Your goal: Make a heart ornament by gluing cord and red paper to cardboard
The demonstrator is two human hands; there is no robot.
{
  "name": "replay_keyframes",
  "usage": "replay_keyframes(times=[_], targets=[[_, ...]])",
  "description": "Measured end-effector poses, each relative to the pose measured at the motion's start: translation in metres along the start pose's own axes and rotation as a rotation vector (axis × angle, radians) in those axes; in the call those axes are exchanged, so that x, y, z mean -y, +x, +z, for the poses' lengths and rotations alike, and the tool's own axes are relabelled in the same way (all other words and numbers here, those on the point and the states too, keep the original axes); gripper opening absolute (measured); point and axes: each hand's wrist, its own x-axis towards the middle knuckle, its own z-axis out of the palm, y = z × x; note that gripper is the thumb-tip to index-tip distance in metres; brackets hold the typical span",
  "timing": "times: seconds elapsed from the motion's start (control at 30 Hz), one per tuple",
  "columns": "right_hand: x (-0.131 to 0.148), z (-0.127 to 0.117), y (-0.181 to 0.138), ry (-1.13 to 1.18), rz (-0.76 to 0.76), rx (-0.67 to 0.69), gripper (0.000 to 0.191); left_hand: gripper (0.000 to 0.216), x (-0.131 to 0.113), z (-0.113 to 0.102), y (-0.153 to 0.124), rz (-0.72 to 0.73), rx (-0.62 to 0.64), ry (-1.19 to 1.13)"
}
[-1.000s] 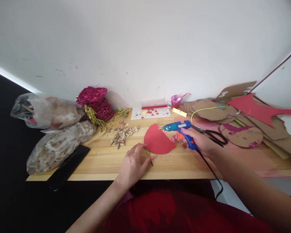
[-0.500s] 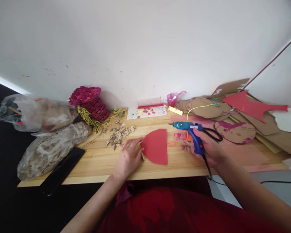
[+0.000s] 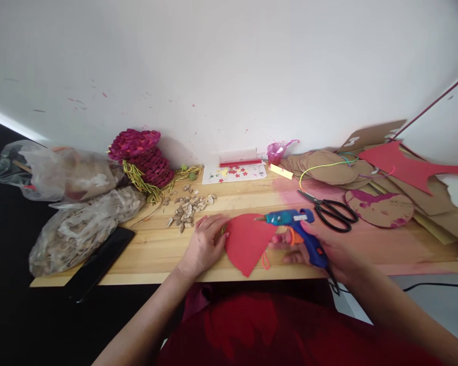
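My right hand (image 3: 328,249) grips a blue glue gun (image 3: 295,226) by its handle, nozzle pointing left over the upper edge of a red paper half-circle (image 3: 246,244). The red paper lies on the wooden table (image 3: 152,254) near the front edge. My left hand (image 3: 204,244) rests on the table at the paper's left edge, fingers bent and touching it and a thin yellow-green strip beneath. A small orange loop (image 3: 265,260) lies beside the paper's lower right side.
Black scissors (image 3: 330,208) lie right of the glue gun. A pile of seeds (image 3: 189,208), a magenta woven stack (image 3: 143,155), two plastic bags (image 3: 72,203), a black phone (image 3: 95,264), a star sheet (image 3: 234,174) and cardboard cut-outs (image 3: 381,198) crowd the table.
The red paper has turned and slid toward the front edge under my left hand. My right hand brought the glue gun left and nearer, leaving the scissors uncovered.
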Motion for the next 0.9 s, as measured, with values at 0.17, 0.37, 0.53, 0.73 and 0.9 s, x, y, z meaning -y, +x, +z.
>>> replay_keyframes(times=[0.17, 0.37, 0.53, 0.73, 0.9], targets=[[0.009, -0.004, 0.009, 0.006, -0.146, -0.208, 0.023, 0.031, -0.002, 0.000, -0.007, -0.014, -0.024, 0.045], [0.005, 0.008, 0.019, 0.003, -0.248, -0.257, 0.025, 0.026, -0.002, -0.003, -0.005, -0.012, -0.097, 0.161], [0.007, 0.011, 0.020, -0.031, -0.277, -0.282, 0.027, 0.023, -0.022, -0.009, -0.011, 0.053, -0.005, 0.048], [0.008, 0.010, 0.003, -0.047, -0.180, -0.273, 0.029, 0.038, -0.034, 0.000, -0.023, 0.098, 0.132, -0.006], [0.004, 0.017, -0.005, 0.012, -0.086, -0.303, 0.029, 0.038, -0.031, 0.002, -0.021, 0.117, 0.135, -0.023]])
